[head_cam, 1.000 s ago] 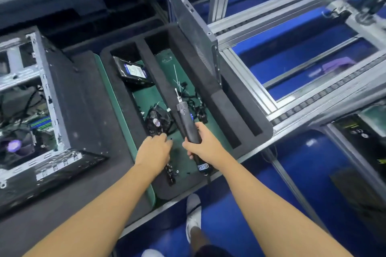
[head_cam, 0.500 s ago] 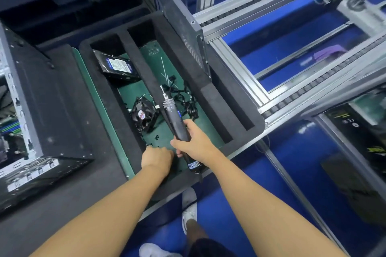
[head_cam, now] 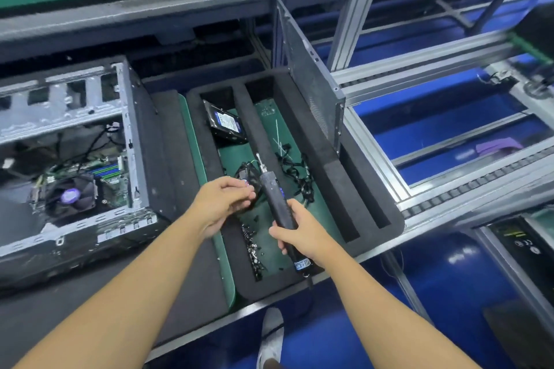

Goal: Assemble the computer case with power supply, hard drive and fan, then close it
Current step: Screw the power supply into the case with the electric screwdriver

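Observation:
The open computer case (head_cam: 75, 159) lies on its side at the left, with the motherboard and CPU cooler showing inside. In the black foam tray (head_cam: 335, 186) lie the hard drive (head_cam: 224, 123), the small fan (head_cam: 247, 172) and a heap of screws (head_cam: 253, 246). My right hand (head_cam: 299, 238) grips a black electric screwdriver (head_cam: 271, 192), tip pointing away over the tray. My left hand (head_cam: 221, 204) hovers just left of it, over the fan, thumb pinched against curled fingers as on a small screw; the item itself is hidden.
The case's side panel (head_cam: 308, 93) stands upright in the tray's right slot. Loose black cables (head_cam: 296, 171) lie right of the screwdriver. An aluminium conveyor frame (head_cam: 419, 198) runs along the right, with blue floor below. The bench edge is close to my body.
My left hand has risen from the screw heap and now sits above the fan beside the screwdriver. The view swung left, so the open case shows again. My right hand keeps its grip.

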### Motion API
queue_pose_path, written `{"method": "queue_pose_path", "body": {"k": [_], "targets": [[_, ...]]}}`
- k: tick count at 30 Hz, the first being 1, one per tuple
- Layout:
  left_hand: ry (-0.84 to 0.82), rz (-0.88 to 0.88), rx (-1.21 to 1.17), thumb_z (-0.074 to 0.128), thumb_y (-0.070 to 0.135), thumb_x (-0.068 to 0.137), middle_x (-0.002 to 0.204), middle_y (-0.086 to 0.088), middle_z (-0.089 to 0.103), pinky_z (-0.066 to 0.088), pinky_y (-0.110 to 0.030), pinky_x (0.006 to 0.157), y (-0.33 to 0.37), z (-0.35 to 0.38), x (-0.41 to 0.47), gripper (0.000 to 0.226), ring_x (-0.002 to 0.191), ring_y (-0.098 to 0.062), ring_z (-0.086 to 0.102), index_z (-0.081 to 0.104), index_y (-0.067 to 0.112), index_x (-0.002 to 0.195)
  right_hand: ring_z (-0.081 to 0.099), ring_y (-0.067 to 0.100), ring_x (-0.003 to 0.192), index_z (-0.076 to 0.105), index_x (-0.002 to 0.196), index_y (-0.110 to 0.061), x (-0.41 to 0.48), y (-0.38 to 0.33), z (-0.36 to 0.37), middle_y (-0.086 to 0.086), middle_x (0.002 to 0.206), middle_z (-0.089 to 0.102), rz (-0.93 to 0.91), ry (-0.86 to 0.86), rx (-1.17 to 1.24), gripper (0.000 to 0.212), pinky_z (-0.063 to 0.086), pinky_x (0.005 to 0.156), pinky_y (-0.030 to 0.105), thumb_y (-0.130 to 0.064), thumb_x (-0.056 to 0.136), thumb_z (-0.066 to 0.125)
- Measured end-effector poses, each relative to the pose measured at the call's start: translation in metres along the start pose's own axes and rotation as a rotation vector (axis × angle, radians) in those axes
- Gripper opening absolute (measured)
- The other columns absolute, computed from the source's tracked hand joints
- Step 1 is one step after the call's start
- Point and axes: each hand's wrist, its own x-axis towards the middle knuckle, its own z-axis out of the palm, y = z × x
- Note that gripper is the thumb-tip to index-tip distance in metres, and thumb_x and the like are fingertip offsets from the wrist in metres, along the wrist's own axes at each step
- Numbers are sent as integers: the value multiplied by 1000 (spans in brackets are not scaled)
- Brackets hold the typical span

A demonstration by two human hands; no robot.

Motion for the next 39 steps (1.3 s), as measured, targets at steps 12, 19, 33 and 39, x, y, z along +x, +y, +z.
{"method": "queue_pose_path", "body": {"k": [12, 19, 33, 39], "targets": [[-131, 9, -664, 66, 19, 83, 85, 1, 70, 57, -24, 65, 7, -43, -77, 27, 68, -8, 66, 67, 13, 109, 68, 15, 80, 57, 119, -27, -73, -60, 61, 0, 97, 72, -141, -154, -315, 40, 59, 85, 41, -23, 84, 76], [-197, 25, -741, 68, 27, 78, 83, 4, 69, 56, -23, 77, 4, -59, -126, 16, 72, -7, 67, 68, 18, 91, 64, 19, 75, 60, 113, -25, -135, -59, 91, 3, 90, 69, -191, -113, -355, 36, 57, 75, 41, -11, 84, 76], [-229, 209, -515, 66, 20, 81, 87, -4, 75, 58, -21, 69, -5, -165, -195, 14, 80, -9, 72, 77, 13, 83, 67, 14, 70, 61, 107, -33, -167, -76, 176, 2, 92, 73, -242, -211, -551, 32, 59, 72, 36, -21, 82, 77], [-88, 259, -385, 69, 14, 78, 88, -9, 73, 59, -24, 65, -1, -209, -212, 20, 79, -15, 72, 66, 4, 95, 67, 13, 69, 59, 105, -42, -161, -83, 208, 1, 89, 72, -290, -256, -596, 35, 62, 70, 39, -25, 81, 78]]}}
